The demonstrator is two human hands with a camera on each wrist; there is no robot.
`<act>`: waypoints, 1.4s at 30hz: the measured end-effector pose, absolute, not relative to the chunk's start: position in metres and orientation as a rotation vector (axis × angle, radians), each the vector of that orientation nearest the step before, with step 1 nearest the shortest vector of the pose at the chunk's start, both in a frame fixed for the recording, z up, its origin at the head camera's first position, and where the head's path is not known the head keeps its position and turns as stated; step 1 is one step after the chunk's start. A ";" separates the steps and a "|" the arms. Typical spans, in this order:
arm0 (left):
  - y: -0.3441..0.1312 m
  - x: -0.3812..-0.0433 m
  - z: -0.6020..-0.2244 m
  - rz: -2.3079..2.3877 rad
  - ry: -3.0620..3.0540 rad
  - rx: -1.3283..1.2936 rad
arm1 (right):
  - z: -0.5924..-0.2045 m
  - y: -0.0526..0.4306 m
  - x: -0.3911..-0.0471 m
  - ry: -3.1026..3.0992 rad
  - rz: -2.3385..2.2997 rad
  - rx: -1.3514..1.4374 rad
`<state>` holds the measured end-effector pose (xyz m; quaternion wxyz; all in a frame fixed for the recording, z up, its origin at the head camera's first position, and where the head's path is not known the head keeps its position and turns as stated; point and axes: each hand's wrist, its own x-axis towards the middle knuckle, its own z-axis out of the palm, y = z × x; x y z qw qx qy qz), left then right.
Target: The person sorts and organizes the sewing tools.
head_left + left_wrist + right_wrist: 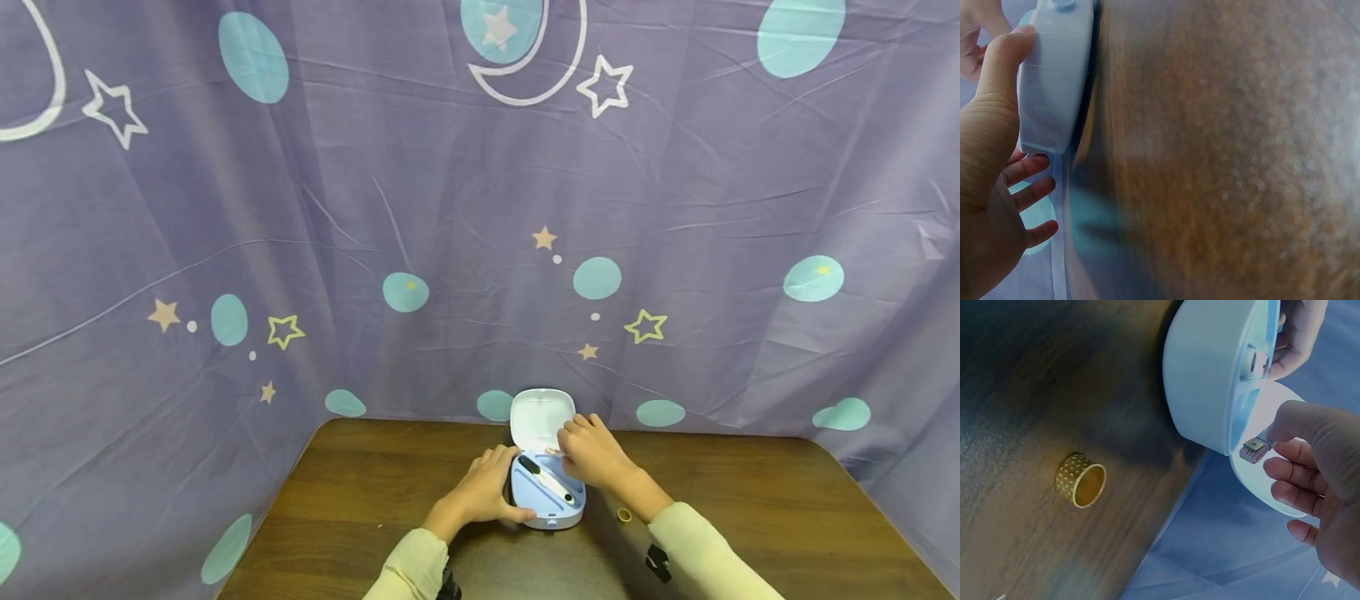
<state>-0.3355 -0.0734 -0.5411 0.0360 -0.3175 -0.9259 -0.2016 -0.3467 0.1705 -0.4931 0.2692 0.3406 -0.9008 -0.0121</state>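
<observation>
A light-blue sewing box [528, 492] stands on the table, its white lid [542, 417] tipped back. My left hand [483, 492] grips the box from the left, thumb at the front wall and fingers round the side. In the left wrist view, some of its fingers extend past the box's end. A slim black-and-white tool [551, 482] lies slantwise in the box's tray. Above the tray's far right part, my right hand [591, 452] pinches what looks like a small rolled tape measure [1254, 450] with a metal end between thumb and index finger. Its other fingers curl loosely.
A gold dimpled thimble [624, 516] lies on its side on the wooden table [337, 508], right of the box. Close behind the table's far edge hangs a purple curtain [465, 208] patterned with stars and teal spots.
</observation>
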 end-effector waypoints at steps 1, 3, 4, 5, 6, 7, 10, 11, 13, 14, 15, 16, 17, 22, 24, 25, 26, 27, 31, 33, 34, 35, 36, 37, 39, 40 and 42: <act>-0.073 -0.335 -0.541 -0.620 -2.845 -0.975 | -0.494 0.170 -0.347 -2.439 -0.029 0.917; -0.073 -0.335 -0.542 -0.622 -2.849 -0.975 | -0.495 0.169 -0.347 -2.454 -0.030 0.917; -0.073 -0.335 -0.542 -0.623 -2.851 -0.973 | -0.495 0.169 -0.347 -2.455 -0.032 0.919; -0.074 -0.336 -0.542 -0.625 -2.853 -0.972 | -0.495 0.168 -0.346 -2.455 -0.036 0.923; -0.074 -0.336 -0.543 -0.628 -2.854 -0.971 | -0.496 0.168 -0.346 -2.458 -0.040 0.926; -0.074 -0.337 -0.543 -0.631 -2.850 -0.975 | -0.496 0.167 -0.347 -2.461 -0.046 0.925; -0.074 -0.337 -0.544 -0.635 -2.848 -0.978 | -0.500 0.165 -0.347 -2.463 -0.083 0.918; -0.074 -0.337 -0.544 -0.636 -2.845 -0.980 | -0.502 0.165 -0.348 -2.464 -0.101 0.913; -0.073 -0.337 -0.544 -0.635 -2.842 -0.981 | -0.506 0.164 -0.348 -2.451 -0.135 0.905; -0.074 -0.337 -0.544 -0.633 -2.846 -0.980 | -0.508 0.163 -0.348 -2.438 -0.151 0.903; -0.074 -0.337 -0.544 -0.634 -2.844 -0.980 | -0.510 0.163 -0.349 -2.422 -0.160 0.901; -0.074 -0.336 -0.544 -0.630 -2.843 -0.980 | -0.512 0.162 -0.349 -2.408 -0.166 0.900; -0.074 -0.336 -0.544 -0.630 -2.840 -0.979 | -0.514 0.162 -0.349 -2.393 -0.167 0.898; -0.073 -0.335 -0.544 -0.620 -2.832 -0.982 | -0.520 0.164 -0.351 -2.338 -0.154 0.896; -0.073 -0.336 -0.544 -0.619 -2.825 -0.983 | -0.521 0.165 -0.352 -2.309 -0.157 0.912; -0.073 -0.336 -0.544 -0.618 -2.821 -0.986 | -0.521 0.166 -0.352 -2.296 -0.159 0.923; -0.073 -0.336 -0.544 -0.621 -2.820 -0.984 | -0.520 0.167 -0.352 -2.280 -0.163 0.937; -0.073 -0.336 -0.544 -0.622 -2.817 -0.983 | -0.520 0.168 -0.353 -2.265 -0.168 0.952; -0.073 -0.337 -0.543 -0.626 -2.820 -0.976 | -0.521 0.171 -0.355 -2.215 -0.193 0.997; -0.073 -0.338 -0.543 -0.628 -2.824 -0.971 | -0.521 0.172 -0.355 -2.194 -0.204 1.011; -0.073 -0.338 -0.543 -0.630 -2.825 -0.969 | -0.522 0.172 -0.356 -2.186 -0.209 1.015; -0.073 -0.338 -0.543 -0.632 -2.826 -0.967 | -0.522 0.173 -0.356 -2.177 -0.213 1.018; -0.072 -0.338 -0.544 -0.633 -2.828 -0.966 | -0.523 0.173 -0.357 -2.170 -0.213 1.021; -0.072 -0.338 -0.544 -0.633 -2.829 -0.965 | -0.523 0.173 -0.358 -2.164 -0.213 1.025; -0.072 -0.337 -0.544 -0.633 -2.834 -0.964 | -0.525 0.174 -0.359 -2.157 -0.213 1.032; -0.073 -0.337 -0.544 -0.632 -2.836 -0.964 | -0.526 0.174 -0.359 -2.155 -0.211 1.036; -0.073 -0.338 -0.544 -0.630 -2.840 -0.965 | -0.527 0.174 -0.360 -2.153 -0.209 1.044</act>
